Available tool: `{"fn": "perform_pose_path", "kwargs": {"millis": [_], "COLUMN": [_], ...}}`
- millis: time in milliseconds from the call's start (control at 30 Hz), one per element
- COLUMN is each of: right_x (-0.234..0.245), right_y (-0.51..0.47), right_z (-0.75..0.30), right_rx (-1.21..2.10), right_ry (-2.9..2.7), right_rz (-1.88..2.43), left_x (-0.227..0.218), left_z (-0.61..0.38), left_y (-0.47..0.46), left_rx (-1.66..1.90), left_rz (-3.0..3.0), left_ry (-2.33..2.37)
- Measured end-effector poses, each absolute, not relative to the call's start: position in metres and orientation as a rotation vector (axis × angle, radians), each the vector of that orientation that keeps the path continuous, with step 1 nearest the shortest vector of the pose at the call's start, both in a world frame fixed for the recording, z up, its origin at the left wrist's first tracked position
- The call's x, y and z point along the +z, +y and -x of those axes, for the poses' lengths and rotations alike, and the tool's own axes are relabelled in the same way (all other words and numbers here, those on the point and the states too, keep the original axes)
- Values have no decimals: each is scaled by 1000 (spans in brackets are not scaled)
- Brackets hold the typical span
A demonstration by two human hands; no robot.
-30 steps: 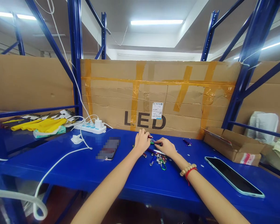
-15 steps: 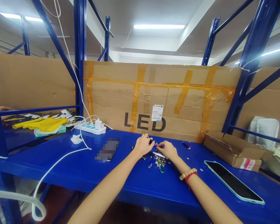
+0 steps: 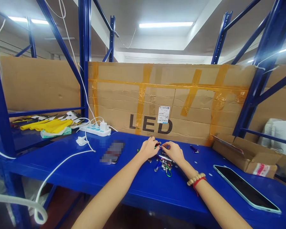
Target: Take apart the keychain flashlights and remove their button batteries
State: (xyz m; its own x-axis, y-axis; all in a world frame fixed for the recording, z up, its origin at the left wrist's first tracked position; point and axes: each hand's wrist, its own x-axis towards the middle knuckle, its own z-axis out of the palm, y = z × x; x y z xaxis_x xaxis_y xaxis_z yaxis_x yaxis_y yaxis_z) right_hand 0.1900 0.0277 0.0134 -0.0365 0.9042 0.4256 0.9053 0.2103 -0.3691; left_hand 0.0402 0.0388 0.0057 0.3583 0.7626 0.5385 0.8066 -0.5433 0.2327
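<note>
Two bare hands grip a small reddish piece point(image 3: 158, 144) at the table's middle, just beyond a pile of metal clips point(image 3: 165, 163).
The left hand point(image 3: 150, 148) curls around the piece; the right hand point(image 3: 175, 152) pinches its silvery end, fingertips almost meeting. From the pile, a green carabiner point(image 3: 168, 172) lies at 6 o'clock and a separate purple clip point(image 3: 194, 149) near 2. Toward 12 stands a cardboard panel point(image 3: 124, 95) printed "LED" in black; its white label point(image 3: 163, 114) is too small to read. The open carton point(image 3: 248, 156) near 3 bears a red-and-white sticker point(image 3: 261, 170), illegible. A phone point(image 3: 246, 189) lies between 3 and 4. A second ago a dark part showed at the right fingertips; now it doesn't, while the pile lies much the same.
</note>
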Motion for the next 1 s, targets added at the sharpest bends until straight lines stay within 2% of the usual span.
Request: {"fn": "perform_pose_path", "kwargs": {"millis": [433,767,1000], "right_x": [9,10,6], "right_y": [30,33,34], "right_z": [-195,-184,-179], "right_rx": [2,174,270], "right_ry": [-1856,-1659,-1745], "right_rz": [1532,1039,1098], "left_x": [11,9,6], "left_z": [-40,-45,-47], "left_y": [41,42,43], "left_rx": [-745,-955,-1047], "left_rz": [2470,2455,2463], "left_ry": [-1595,-1659,-1867]}}
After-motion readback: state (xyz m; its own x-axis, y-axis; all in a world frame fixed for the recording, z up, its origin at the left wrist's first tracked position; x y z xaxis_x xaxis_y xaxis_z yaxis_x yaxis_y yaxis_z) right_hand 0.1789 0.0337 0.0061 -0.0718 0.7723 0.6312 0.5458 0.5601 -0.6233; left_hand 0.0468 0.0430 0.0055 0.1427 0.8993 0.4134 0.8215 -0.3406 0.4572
